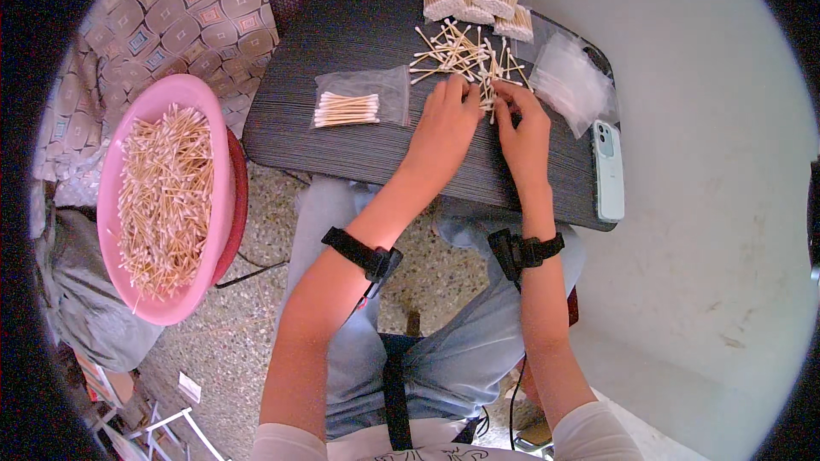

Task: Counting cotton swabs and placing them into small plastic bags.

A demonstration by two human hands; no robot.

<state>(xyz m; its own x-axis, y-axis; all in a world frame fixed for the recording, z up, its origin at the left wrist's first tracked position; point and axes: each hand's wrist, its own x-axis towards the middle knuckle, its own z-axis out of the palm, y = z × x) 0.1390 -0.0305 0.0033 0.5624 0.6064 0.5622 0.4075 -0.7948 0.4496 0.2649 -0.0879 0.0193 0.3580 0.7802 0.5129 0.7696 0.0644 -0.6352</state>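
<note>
Both my hands work at the near edge of a loose pile of cotton swabs (453,49) on a dark table. My left hand (446,124) has its fingers curled, the tips against a small bunch of swabs (488,92). From the other side, my right hand (524,126) pinches at the same bunch with thumb and forefinger. Exactly how many swabs each hand grips is hidden by the fingers. To the left of my left hand lies a clear plastic bag (392,90) with a neat row of swabs (347,108) in it.
Several filled swab bags (477,2) sit at the table's far edge. Empty clear bags (574,81) are stacked at the right, near a pale phone (608,172). A pink basin (224,205) full of swabs stands left of the table (295,132). A pale wall (709,162) borders the right.
</note>
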